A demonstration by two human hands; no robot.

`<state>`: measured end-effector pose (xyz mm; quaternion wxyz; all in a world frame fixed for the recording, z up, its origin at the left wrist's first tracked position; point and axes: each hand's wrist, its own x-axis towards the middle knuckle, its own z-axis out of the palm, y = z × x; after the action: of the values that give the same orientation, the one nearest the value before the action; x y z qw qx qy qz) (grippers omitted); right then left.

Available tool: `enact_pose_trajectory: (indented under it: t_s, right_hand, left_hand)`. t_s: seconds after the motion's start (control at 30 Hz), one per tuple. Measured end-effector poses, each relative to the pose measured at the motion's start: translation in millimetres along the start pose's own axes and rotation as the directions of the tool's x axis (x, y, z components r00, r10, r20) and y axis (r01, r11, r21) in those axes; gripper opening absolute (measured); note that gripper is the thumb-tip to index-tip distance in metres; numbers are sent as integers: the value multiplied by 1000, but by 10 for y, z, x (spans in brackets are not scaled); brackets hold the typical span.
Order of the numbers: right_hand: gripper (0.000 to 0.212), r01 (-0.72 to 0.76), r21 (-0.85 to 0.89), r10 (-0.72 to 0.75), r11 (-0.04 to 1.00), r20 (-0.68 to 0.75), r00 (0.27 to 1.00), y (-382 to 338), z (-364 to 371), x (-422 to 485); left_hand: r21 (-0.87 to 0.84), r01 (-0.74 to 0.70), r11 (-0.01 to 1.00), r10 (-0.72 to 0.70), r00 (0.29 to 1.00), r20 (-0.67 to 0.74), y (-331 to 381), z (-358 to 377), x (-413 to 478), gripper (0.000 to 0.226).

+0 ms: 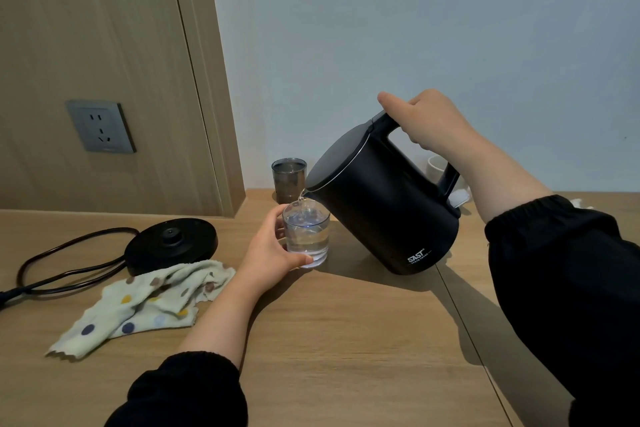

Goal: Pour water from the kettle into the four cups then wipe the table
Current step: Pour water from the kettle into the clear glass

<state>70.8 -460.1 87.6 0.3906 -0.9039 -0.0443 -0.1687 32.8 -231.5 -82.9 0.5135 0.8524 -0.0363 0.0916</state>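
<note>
Your right hand (426,121) grips the kettle (381,204) by its handle, fingers curled round it, thumb on top. Kettle tilted left, spout over a clear cup (308,236); thin stream running in, cup roughly half full. Your left hand (273,250) holds that cup on the table (346,340), fingers wrapped round its side. Grey cup (289,177) just behind. White cup (435,165) partly hidden behind the handle. Dotted cloth (152,302) lies crumpled at left, touching the base (171,243).
</note>
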Motion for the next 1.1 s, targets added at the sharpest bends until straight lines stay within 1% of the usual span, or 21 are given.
enact_pose_trajectory:
  t_s: [0.7, 1.1]
  right_hand:
    - [52, -10, -7, 10, 1000, -2, 1000, -1, -6, -12]
    - [54, -11, -10, 11, 1000, -3, 1000, -12, 2, -6]
  left_hand:
    - [31, -9, 999, 9, 1000, -3, -8, 2, 1, 90]
    - [20, -15, 1000, 15, 1000, 1, -6, -1, -6, 89]
